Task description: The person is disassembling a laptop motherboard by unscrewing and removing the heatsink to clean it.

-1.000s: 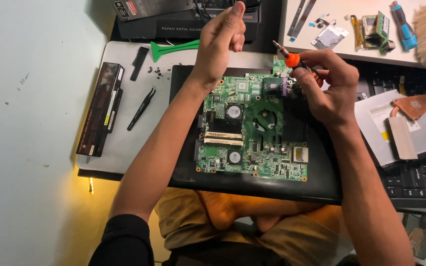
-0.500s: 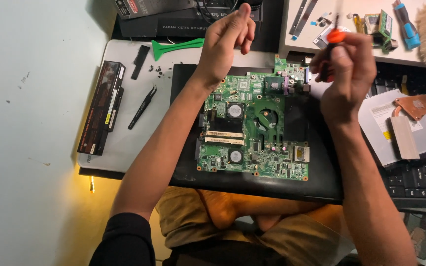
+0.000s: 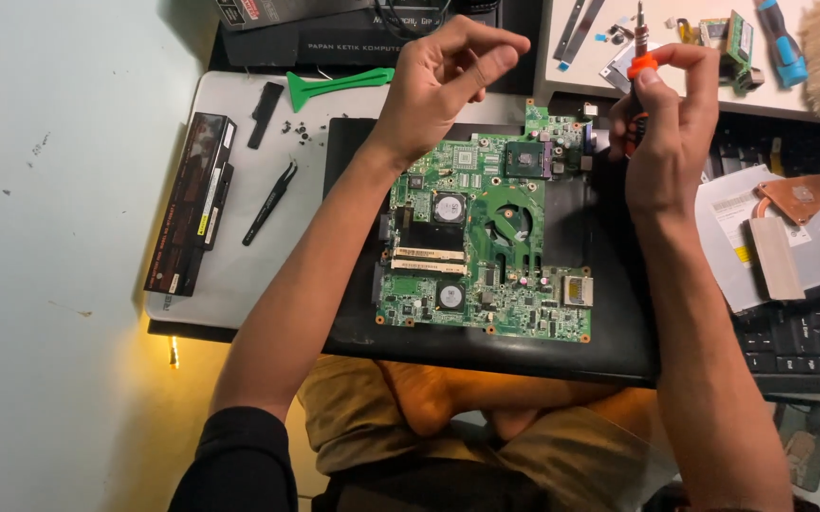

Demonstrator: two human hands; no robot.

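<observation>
A cluttered counter (image 3: 239,275) carries a green circuit board (image 3: 486,242); the right hand (image 3: 671,123) grips a screwdriver (image 3: 639,57), left hand (image 3: 448,81) fingers loosely curled, empty.

A long black laptop battery (image 3: 189,216) is lying at the table's left edge, wearing a narrow label with a yellow patch. A dark flat box (image 3: 334,38) with pale lettering and a red mark is sitting at the top, behind the green pry tool. A white printed label is showing on the silver optical drive (image 3: 789,251) at right, partly covered by a copper heatsink.
</observation>
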